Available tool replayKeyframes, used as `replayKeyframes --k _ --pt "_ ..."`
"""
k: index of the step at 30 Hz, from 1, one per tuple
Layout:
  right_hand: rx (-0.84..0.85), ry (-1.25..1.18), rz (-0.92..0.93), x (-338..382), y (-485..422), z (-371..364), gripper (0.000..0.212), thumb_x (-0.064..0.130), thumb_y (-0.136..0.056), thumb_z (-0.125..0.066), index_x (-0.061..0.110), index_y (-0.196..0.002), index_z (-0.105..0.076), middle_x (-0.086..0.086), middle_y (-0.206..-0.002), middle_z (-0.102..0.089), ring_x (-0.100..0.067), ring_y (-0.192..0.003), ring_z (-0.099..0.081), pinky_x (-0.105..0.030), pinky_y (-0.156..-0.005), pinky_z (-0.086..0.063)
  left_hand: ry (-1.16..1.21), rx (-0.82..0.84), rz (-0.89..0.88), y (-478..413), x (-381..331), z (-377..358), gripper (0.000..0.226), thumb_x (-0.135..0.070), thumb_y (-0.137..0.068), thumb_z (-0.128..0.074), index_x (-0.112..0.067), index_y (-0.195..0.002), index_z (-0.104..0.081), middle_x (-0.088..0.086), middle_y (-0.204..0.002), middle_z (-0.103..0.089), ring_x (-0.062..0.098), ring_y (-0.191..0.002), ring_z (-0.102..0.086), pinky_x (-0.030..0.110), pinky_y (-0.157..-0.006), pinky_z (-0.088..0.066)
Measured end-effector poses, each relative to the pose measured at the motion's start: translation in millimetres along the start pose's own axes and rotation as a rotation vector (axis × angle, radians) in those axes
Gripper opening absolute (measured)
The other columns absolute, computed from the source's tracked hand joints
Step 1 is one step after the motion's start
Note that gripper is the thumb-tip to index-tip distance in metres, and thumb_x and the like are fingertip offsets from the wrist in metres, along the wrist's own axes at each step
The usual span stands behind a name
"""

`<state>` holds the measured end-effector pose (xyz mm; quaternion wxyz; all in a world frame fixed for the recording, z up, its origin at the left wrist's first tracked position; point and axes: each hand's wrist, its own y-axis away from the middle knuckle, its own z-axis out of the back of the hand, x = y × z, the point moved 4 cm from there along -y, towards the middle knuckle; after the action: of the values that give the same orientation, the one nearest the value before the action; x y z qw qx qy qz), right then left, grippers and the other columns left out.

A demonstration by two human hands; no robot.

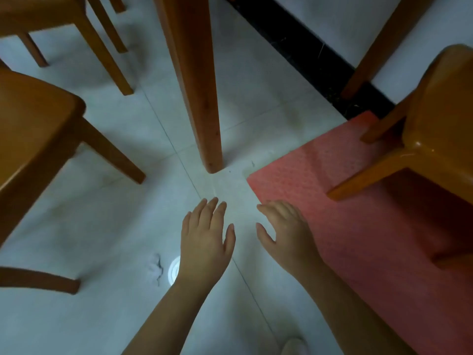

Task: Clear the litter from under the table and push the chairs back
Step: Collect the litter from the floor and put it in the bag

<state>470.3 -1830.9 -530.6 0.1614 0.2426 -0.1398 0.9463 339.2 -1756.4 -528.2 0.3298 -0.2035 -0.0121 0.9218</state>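
Where the table leg [197, 85] meets the pale tiled floor [89, 226] at centre frame, both hands are held out just below its foot, palms down.

Left hand [204, 242]: fingers straight and close together, thumb out to the side, holding nothing.

Right hand [288, 234]: fingers loosely extended, slightly bent, thumb apart, holding nothing. It overlaps the edge of the red mat [371, 226] that fills the lower right of the frame.

Cannot tell whether either hand touches the floor.

Litter: a crumpled scrap [154, 269], pale, lies on the tiles at lower centre-left, just left of the left wrist. Beside it is a white round object [174, 270], partly hidden behind that wrist; kind not clear.

Chairs, all wooden:
- left-edge chair [33, 129], seat jutting in, legs on tile
- upper-left chair [51, 21], legs on tile
- right-edge chair [440, 111], one leg standing on the mat

A black skirting strip [307, 55] runs diagonally across the upper right, below a white wall. The pale toe of a shoe [294, 347] shows at the bottom edge, right of centre.
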Motion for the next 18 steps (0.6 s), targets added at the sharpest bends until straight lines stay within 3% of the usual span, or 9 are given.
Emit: replayKeyframes --k 6,10,18 --pt "-0.034 0.089 0.036 -100 3 -100 0.03 0.013 -0.071 -0.066 0.001 -0.098 -0.068 -0.014 -0.097 -0.07 -0.029 -0.092 -0.065 -0.043 -0.085 -0.048 0.036 0.013 -0.025 -3 55 -129 0.041 -0.01 -0.074 -0.073 0.001 -0.112 -0.062 0.02 -0.116 -0.063 0.041 -0.111 -0.057 0.056 -0.092 -0.042" --pt "-0.001 0.042 -0.011 -163 9 -154 0.028 0.0 -0.068 -0.074 -0.003 -0.094 -0.067 -0.017 -0.095 -0.069 -0.033 -0.09 -0.064 -0.044 -0.084 -0.048 0.068 0.027 0.016 -3 78 -198 0.039 -0.01 -0.075 -0.071 0.002 -0.112 -0.062 0.02 -0.115 -0.064 0.04 -0.109 -0.058 0.053 -0.091 -0.043" --pt "0.049 0.053 -0.246 -264 34 -223 0.031 -0.001 -0.072 -0.071 -0.008 -0.101 -0.065 -0.027 -0.107 -0.064 -0.045 -0.101 -0.058 -0.048 -0.091 -0.042 0.036 0.088 0.01 22 100 -282 0.041 -0.009 -0.073 -0.073 0.001 -0.111 -0.063 0.019 -0.114 -0.064 0.039 -0.108 -0.059 0.053 -0.091 -0.044"
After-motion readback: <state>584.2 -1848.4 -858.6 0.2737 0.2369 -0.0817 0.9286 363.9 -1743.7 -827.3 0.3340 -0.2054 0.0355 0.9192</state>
